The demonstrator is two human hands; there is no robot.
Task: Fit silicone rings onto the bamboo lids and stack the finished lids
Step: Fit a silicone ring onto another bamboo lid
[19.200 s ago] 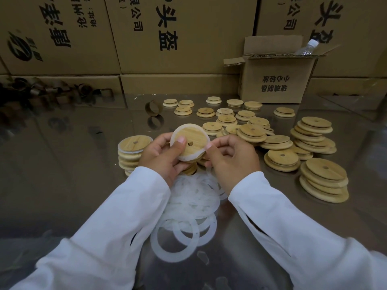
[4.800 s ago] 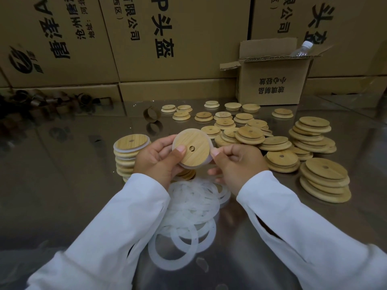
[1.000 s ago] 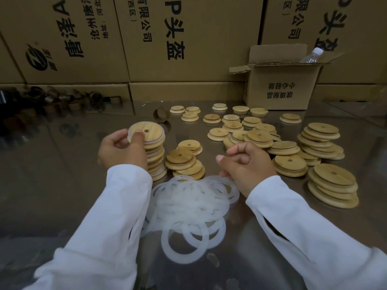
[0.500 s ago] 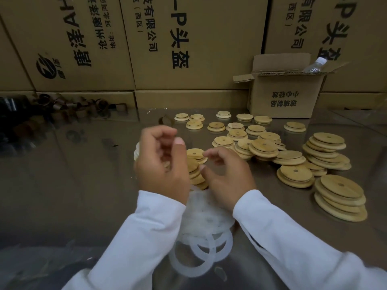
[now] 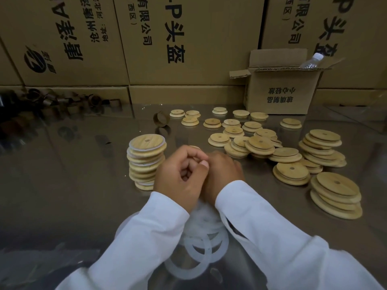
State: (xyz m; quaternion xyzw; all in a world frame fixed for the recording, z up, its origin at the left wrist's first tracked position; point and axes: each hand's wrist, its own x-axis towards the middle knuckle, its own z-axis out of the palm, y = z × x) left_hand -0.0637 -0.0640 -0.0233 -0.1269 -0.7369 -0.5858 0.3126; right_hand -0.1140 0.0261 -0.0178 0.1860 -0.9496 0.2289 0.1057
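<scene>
Just left of the fingers (image 5: 193, 156), the stack of ringed lids (image 5: 146, 158) is standing on the desk (image 5: 62, 185). The left hand (image 5: 180, 176) is curling tight and the right hand (image 5: 225, 170) is hiding behind it; grasping what, I cannot tell. Loose lids (image 5: 259, 143) are lying to their right.

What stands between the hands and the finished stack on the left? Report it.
Nothing visible does. The finished stack stands directly left of the left hand, with no object between them. The right hand is to the right of the left hand, farther from the stack.
</scene>
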